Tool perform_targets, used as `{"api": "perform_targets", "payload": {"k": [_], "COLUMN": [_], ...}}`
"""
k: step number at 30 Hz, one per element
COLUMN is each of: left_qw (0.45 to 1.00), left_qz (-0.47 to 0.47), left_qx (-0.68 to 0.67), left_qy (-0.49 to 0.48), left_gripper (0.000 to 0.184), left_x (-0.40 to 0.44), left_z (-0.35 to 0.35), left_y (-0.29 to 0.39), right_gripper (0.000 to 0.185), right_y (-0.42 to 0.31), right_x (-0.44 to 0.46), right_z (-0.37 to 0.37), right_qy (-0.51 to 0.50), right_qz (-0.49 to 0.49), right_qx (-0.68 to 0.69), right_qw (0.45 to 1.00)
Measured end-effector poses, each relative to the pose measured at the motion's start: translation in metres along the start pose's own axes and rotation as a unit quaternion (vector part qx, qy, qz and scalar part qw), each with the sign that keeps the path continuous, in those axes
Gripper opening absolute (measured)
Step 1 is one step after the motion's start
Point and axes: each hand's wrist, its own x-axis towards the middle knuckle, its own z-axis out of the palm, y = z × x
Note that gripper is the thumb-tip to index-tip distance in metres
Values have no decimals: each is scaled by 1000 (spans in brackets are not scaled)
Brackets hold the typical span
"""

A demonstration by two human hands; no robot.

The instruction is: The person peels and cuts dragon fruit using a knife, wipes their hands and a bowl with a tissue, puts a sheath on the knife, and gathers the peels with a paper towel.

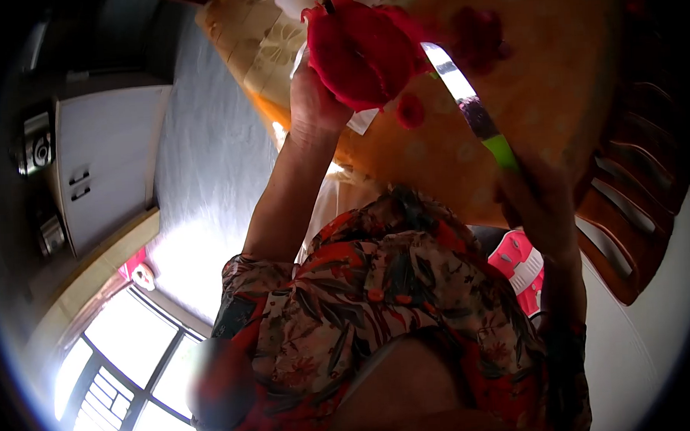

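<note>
Fruit [361, 61]: deep red, in the left hand [320, 97], up above the table [412, 162] at the top of the view; creased or slit by a long dark line down the near face; fringed at the top with curling red tips and a short dark stub.
Left hand: wrapped around the lower left side of the fruit, grasping it; partly hidden behind it.
Right hand [540, 191]: in deep shade, grasping the knife [454, 76] by its green handle [502, 153]; too dim for exact finger placement.
Knife: slanted up and leftward, bright along the upper blade, darker nearer the handle; ends at or just beside the fruit's right edge, cannot tell about contact.
Red piece [410, 111]: small and roundish, on the table, just below the fruit's right side.
Dark red heap [480, 38]: on the table, right of the blade; too shadowed to identify.
White scrap [363, 121]: just below the fruit, beside the left wrist.
Chair [625, 203]: brown, slatted, right of the table.
Shirt [393, 267]: floral, below the table edge.
Pink-and-white item [520, 265]: between shirt and right forearm.
Cabinet [111, 156]: pale, far left, above a bright window [128, 371].
</note>
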Motion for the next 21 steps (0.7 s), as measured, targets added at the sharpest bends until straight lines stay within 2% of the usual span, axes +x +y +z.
{"api": "perform_targets", "payload": {"k": [2,5,9,14,21], "left_qw": [999,997,989,985,985], "left_qz": [-40,-66,-102,-133,-129], "left_qx": [-15,-4,-33,-16,-7], "left_qy": [-24,-32,-107,-112,-112], "left_gripper": [37,38,38,37,36], "left_x": [8,17,42,56,70], "left_z": [16,38,36,43,45], "left_y": [-4,-15,-30,-45,-55], "right_gripper": [30,31,34,34,34], "right_y": [3,-12,-26,-29,-27], "right_x": [9,18,27,32,43], "right_z": [7,10,-4,-9,-12], "right_qy": [45,125,139,150,177], "right_qz": [-95,-120,-121,-95,-139], "right_qx": [-34,-93,-134,-173,-205], "right_qw": [994,981,974,969,952]}}
